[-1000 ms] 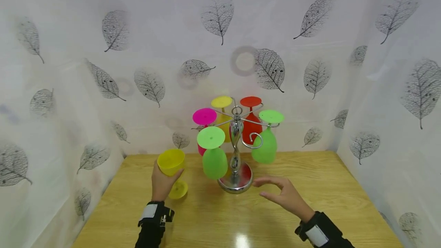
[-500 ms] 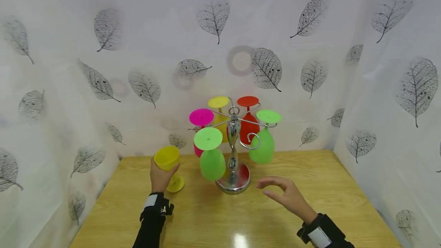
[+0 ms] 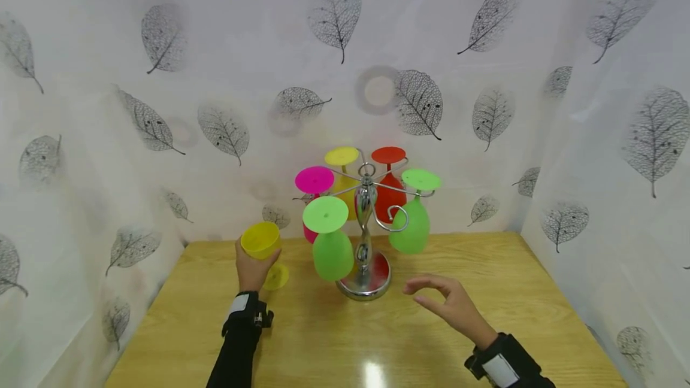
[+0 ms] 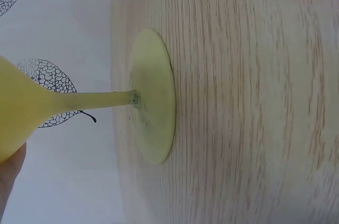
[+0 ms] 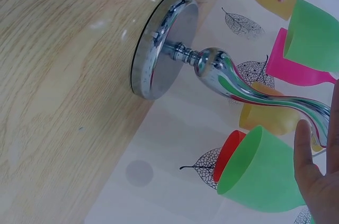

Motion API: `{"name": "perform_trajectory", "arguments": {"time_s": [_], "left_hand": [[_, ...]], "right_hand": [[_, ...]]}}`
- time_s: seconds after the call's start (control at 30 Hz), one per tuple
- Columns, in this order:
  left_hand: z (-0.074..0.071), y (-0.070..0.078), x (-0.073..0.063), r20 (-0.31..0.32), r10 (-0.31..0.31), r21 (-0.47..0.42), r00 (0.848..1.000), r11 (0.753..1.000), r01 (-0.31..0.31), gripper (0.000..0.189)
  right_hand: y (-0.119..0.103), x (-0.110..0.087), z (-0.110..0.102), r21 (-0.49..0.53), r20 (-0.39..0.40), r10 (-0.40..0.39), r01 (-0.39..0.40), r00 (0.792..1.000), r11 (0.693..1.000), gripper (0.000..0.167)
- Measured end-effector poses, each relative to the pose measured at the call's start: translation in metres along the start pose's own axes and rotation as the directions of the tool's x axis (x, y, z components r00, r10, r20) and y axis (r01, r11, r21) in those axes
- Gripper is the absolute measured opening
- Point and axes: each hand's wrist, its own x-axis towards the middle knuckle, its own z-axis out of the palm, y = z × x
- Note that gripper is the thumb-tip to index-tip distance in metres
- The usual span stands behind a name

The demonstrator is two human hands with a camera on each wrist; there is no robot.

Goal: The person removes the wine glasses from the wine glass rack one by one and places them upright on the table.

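At the table's left, my left hand [image 3: 251, 269] grips the bowl of a yellow plastic goblet [image 3: 261, 241], thumb on its near right side. The goblet is upright, and its round foot [image 4: 154, 97] appears to rest on the wood in the left wrist view. My right hand [image 3: 451, 305] hovers right of a chrome glass rack [image 3: 364, 250], thumb and fingers curved apart with nothing between them. Upside down on the rack's arms hang a front green goblet [image 3: 332, 256], a pink goblet [image 3: 315, 180], another yellow goblet [image 3: 342, 156], a red goblet [image 3: 389, 197] and a right green goblet [image 3: 411, 227].
The wooden table [image 3: 463, 268] ends at a pale leaf-printed curtain [image 3: 302, 29] behind and on both sides. A curled chrome hook [image 3: 399, 219] juts from the rack toward the right. The rack's round base [image 3: 365, 287] stands on the table between my hands.
The head view has shifted slightly. My left hand and the yellow goblet have moved a little left and away, toward the table's back. The right hand has barely moved.
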Motion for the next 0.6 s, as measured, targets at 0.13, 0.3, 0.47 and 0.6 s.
{"name": "perform_trajectory", "arguments": {"time_s": [0.13,0.3,0.47,0.6], "left_hand": [[0.001,-0.001,0.004,0.001,0.009,-0.012,1.0,1.0,-0.009,0.086],[0.005,-0.002,0.011,0.003,0.04,-0.014,0.999,0.999,-0.04,0.088],[0.005,-0.005,0.014,-0.005,0.055,-0.014,0.998,0.998,-0.055,0.088],[0.004,-0.007,0.016,0.0,0.044,-0.013,0.999,0.999,-0.044,0.089]], "right_hand": [[-0.001,0.001,0.0,-0.002,-0.004,0.006,-0.006,1.0,1.0,0.025],[-0.002,0.001,-0.001,-0.007,-0.006,0.008,-0.008,1.0,1.0,0.025],[-0.003,0.0,-0.002,-0.001,-0.003,0.025,-0.025,1.0,1.0,0.024],[-0.004,-0.001,-0.002,-0.008,0.0,0.041,-0.041,0.999,0.999,0.022]]}}
